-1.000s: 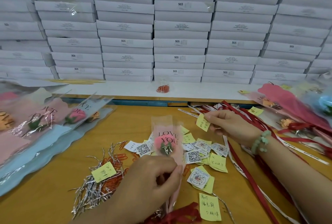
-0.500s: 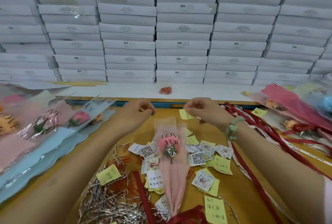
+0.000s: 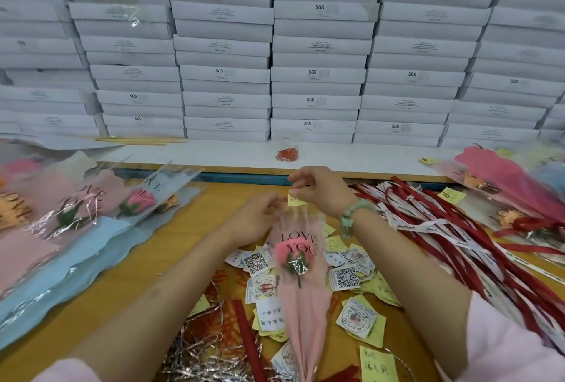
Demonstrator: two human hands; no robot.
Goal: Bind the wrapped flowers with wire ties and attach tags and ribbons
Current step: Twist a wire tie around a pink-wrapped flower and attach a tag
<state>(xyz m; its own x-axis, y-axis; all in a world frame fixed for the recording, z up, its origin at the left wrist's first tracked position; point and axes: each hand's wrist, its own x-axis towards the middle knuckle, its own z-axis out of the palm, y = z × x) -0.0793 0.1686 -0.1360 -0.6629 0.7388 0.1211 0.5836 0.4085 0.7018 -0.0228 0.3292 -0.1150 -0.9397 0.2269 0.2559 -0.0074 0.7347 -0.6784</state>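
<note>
Roughly mid-unit: wrapped flower [image 3: 301, 277] lies on the tabletop [image 3: 171, 259]. Left hand [image 3: 253, 216] fingers pinch its top edge, right hand [image 3: 321, 192] fingers pinch a yellow note [image 3: 296, 199] there. Tagging likely underway; wire tie unverifiable. Ribbons [image 3: 458, 244] lie right.

Both forearms reach forward, left grip [image 3: 256, 216] and right grip [image 3: 321, 190] close together, fingertips pinched, right slightly higher
</note>
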